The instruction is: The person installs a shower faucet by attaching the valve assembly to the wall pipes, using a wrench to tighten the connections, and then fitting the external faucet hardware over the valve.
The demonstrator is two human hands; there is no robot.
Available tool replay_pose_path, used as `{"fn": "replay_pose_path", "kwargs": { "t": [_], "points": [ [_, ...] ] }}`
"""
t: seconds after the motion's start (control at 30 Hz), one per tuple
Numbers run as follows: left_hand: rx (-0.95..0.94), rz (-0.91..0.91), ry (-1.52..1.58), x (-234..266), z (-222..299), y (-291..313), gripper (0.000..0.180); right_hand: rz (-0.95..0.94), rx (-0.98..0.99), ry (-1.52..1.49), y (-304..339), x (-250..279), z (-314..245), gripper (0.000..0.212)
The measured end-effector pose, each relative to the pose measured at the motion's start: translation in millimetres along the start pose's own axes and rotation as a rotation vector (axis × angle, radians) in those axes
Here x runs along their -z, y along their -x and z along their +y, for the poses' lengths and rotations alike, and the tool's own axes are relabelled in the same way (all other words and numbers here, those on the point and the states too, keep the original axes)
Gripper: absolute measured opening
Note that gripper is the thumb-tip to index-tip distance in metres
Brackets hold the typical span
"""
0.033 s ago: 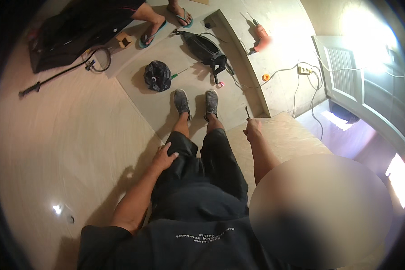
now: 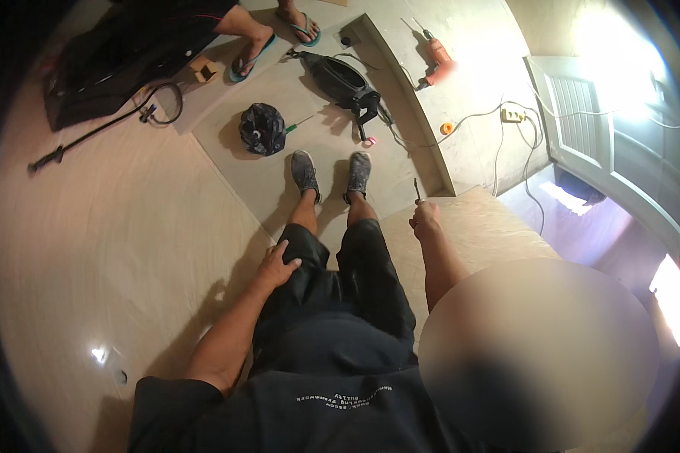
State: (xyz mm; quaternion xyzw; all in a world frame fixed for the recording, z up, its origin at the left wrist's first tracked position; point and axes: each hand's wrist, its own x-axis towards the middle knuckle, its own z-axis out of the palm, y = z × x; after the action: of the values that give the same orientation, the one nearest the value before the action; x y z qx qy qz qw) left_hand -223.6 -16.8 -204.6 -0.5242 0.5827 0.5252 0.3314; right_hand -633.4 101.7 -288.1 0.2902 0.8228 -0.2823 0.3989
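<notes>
You seem to be at a pause with a tool ready rather than working on anything: just right of the frame's centre, your right hand (image 2: 426,217) has its fingers closed around a slim, screwdriver-like tool (image 2: 417,189), shaft pointing up the frame. Its tip meets nothing that you can make out. Your left hand (image 2: 279,264), left of centre, lies loosely on your thigh, fingers apart, with no object visible in its grasp. From this pose, any use of the tool calls for a firm right grip and a controlled tip; the left hand looks available to steady.

Toward the top centre, a black pouch bag (image 2: 336,79) lies on the floor. Left of it sit a bunched black plastic bag (image 2: 263,130) and, just beside that, a green-handled screwdriver (image 2: 291,129). At upper right you have a red drill (image 2: 437,62), an orange ring (image 2: 447,129) and a power strip (image 2: 514,116); its loose cable (image 2: 472,118) could catch your foot. A co-worker's sandalled foot (image 2: 258,51), upper left, limits room there. A blurred round patch (image 2: 536,355) at lower right hides what lies behind it.
</notes>
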Motion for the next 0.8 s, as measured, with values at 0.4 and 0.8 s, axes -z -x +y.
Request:
{"fn": "replay_pose_path", "kwargs": {
  "t": [0.4, 0.8],
  "points": [
    [0.188, 0.042, -0.422, -7, 46, -98, 0.076, 0.011, 0.158, 0.075, -313, -135, -9, 0.014],
    [0.108, 0.190, -0.585, -13, 57, -119, 0.071, 0.354, 0.434, 0.181, -435, -167, -145, 0.040]
  ]
}}
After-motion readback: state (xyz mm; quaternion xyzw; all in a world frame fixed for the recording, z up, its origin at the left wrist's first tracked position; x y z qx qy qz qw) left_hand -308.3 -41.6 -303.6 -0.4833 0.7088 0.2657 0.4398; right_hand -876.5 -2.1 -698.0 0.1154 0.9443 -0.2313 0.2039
